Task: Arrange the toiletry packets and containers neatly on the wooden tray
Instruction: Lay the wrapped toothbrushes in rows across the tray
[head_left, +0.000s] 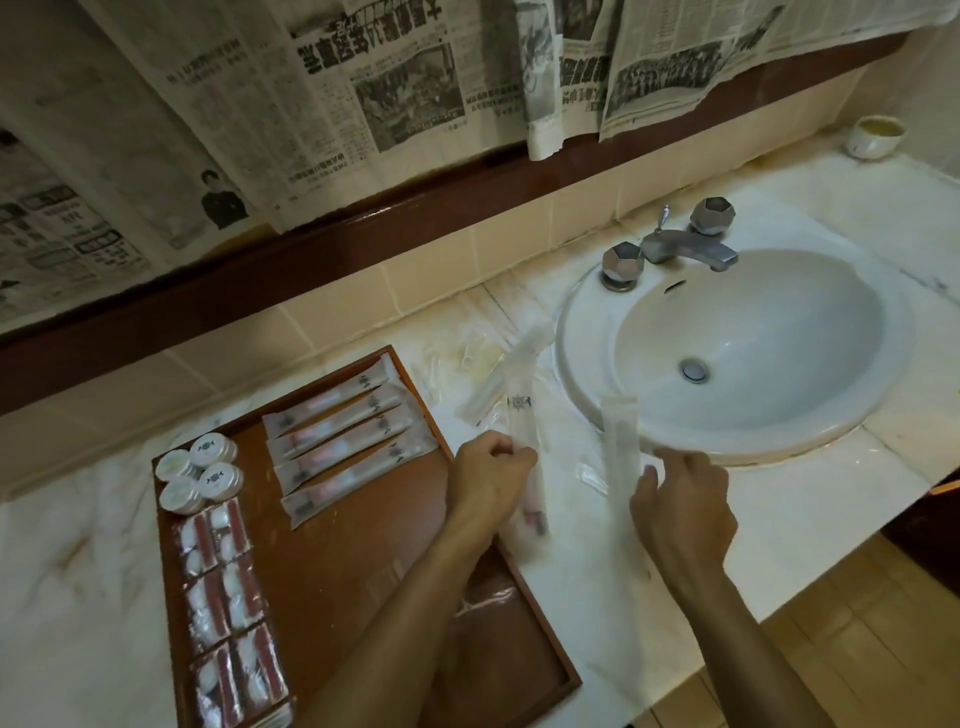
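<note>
The wooden tray (332, 582) lies on the counter at lower left. On it are several long toothbrush packets (345, 441) in a row, several round white containers (200, 470) at its far left corner, and several small packets with red sticks (228, 597) along its left side. My left hand (488, 475) grips a long clear packet (522, 415) just right of the tray. My right hand (680, 501) pinches another long white packet (621, 441) near the sink's front rim. One more packet (511, 364) lies on the counter behind them.
A white sink (587, 332) with a metal faucet (675, 244) fills the right of the marble counter. A small cup (878, 136) stands at the far right corner. Newspaper sheets (322, 104) hang on the wall. The counter's front edge runs diagonally at lower right.
</note>
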